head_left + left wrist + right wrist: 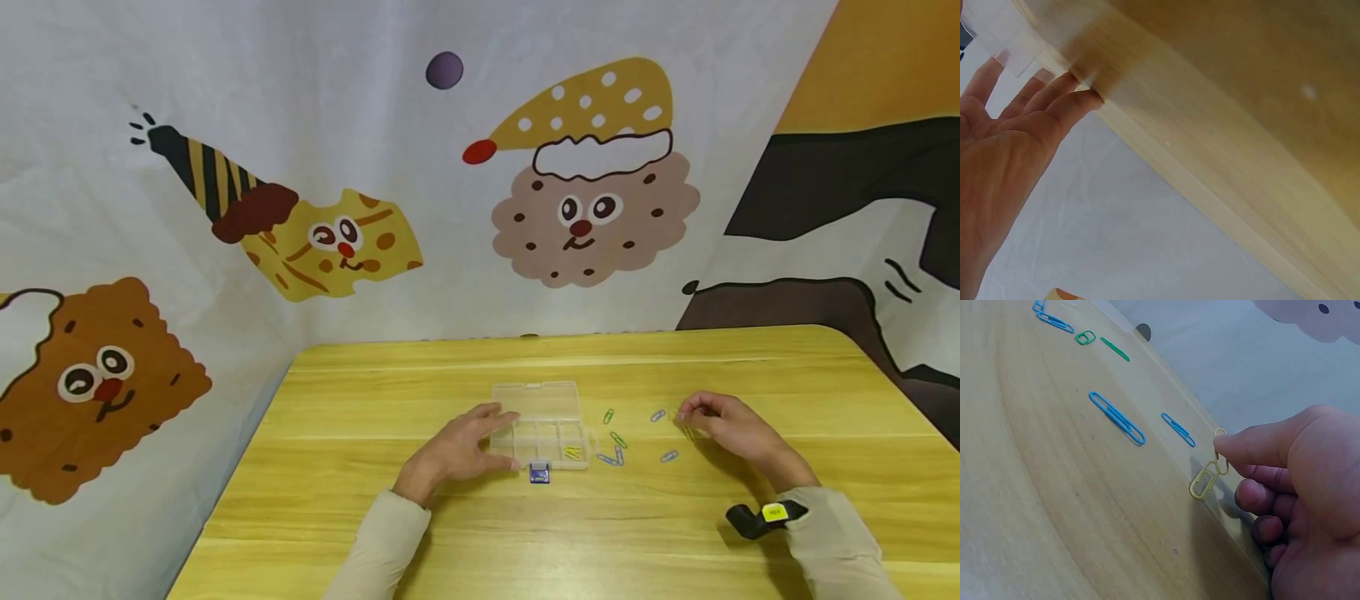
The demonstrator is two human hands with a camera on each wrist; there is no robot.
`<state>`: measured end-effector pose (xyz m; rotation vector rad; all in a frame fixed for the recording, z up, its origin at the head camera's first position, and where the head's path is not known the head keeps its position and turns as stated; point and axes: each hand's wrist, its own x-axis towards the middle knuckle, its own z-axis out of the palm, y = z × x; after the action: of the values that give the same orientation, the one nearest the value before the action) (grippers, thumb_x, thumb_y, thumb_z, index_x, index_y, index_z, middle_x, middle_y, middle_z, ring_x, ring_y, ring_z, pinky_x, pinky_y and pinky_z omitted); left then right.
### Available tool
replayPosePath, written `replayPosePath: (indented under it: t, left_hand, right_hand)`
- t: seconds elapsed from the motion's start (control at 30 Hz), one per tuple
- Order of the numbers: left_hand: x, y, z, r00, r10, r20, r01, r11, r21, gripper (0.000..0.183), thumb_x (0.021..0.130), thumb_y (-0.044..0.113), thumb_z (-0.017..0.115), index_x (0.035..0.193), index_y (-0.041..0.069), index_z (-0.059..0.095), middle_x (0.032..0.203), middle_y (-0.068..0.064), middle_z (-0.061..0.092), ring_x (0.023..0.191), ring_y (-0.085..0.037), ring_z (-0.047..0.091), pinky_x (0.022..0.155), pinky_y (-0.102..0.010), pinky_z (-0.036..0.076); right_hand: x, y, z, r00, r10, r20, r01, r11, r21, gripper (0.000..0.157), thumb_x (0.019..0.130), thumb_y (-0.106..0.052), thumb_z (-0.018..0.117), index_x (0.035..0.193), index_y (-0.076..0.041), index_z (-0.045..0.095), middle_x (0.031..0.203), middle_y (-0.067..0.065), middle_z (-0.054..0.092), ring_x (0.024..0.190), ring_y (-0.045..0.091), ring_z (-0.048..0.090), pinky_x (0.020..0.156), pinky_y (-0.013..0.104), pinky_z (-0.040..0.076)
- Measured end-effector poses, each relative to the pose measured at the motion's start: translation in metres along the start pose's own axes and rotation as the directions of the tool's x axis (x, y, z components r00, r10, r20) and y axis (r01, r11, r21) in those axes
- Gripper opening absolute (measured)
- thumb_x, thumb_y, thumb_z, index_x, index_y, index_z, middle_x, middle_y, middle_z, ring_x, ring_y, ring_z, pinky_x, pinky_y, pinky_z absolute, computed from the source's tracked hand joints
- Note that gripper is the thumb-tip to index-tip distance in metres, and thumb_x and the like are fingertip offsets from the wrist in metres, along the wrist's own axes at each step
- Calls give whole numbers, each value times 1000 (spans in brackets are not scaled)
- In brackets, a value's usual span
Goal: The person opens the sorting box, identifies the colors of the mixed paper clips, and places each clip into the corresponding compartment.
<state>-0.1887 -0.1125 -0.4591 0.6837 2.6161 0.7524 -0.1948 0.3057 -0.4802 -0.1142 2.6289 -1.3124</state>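
Note:
My left hand (465, 446) spreads over the left side of a clear plastic compartment box (543, 398), its lid raised at the back. In the left wrist view, its fairly straight fingers (1063, 87) touch the clear plastic. Several yellow paper clips (572, 453) lie in the box's front right compartment. Right of the box, my right hand (723, 421) pinches a yellow paper clip (1221, 465) between thumb and index finger. A second yellow paper clip (1202, 481) hangs against the lower end of the pinched one, close over the table.
Blue paper clips (657, 415) and green paper clips (608, 416) lie scattered between the box and my right hand. A small blue label (539, 474) sits at the box's front edge. Behind the wooden table (420, 367) hangs a printed cloth (360, 100).

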Motion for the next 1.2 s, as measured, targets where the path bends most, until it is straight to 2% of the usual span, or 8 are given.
replayPosePath:
  t: [0.47, 0.7, 0.87, 1.0, 1.2]
  left_hand:
    - [-2, -1, -1, 1000, -9, -3, 9, 1000, -6, 72, 79, 55, 65, 143, 35, 37, 153, -2, 26, 137, -28, 29, 105, -51, 31]
    - [-2, -1, 0, 1000, -6, -8, 6, 1000, 7, 72, 79, 56, 65, 143, 34, 37, 153, -3, 26, 137, -29, 29, 105, -51, 32]
    - [-1, 0, 2, 1000, -18, -2, 18, 1000, 18, 73, 79, 57, 65, 143, 35, 37, 153, -1, 26, 137, -28, 28, 106, -51, 31]
    - [0, 0, 2, 1000, -15, -6, 15, 1000, 24, 73, 79, 58, 64, 143, 35, 37, 153, -1, 26, 137, -28, 29, 106, -51, 31]
    - [0, 0, 2, 1000, -19, -10, 19, 1000, 23, 72, 79, 57, 65, 142, 35, 37, 153, -1, 26, 137, -28, 29, 105, -52, 31]
  right_hand:
    - [1, 1, 4, 999, 0, -36, 1, 1000, 23, 30, 94, -29, 56, 103, 0, 59, 92, 10, 57, 74, 12, 44, 59, 24, 38]
    - [-3, 0, 5, 998, 3, -68, -4, 1000, -18, 35, 94, -36, 55, 104, -2, 59, 93, 8, 57, 75, 11, 45, 60, 24, 39]
    - [-6, -6, 4, 997, -13, -80, 12, 1000, -16, 33, 94, -34, 56, 103, -2, 59, 90, 8, 57, 73, 11, 46, 58, 25, 41]
    - [-7, -17, 7, 996, -62, -67, 61, 998, -11, 28, 93, -29, 58, 101, -2, 60, 90, 9, 58, 72, 12, 48, 57, 25, 42]
    - [-7, -35, 15, 995, -102, -6, 102, 993, 61, 23, 93, -24, 59, 100, -2, 59, 91, 14, 57, 76, 15, 50, 61, 26, 44]
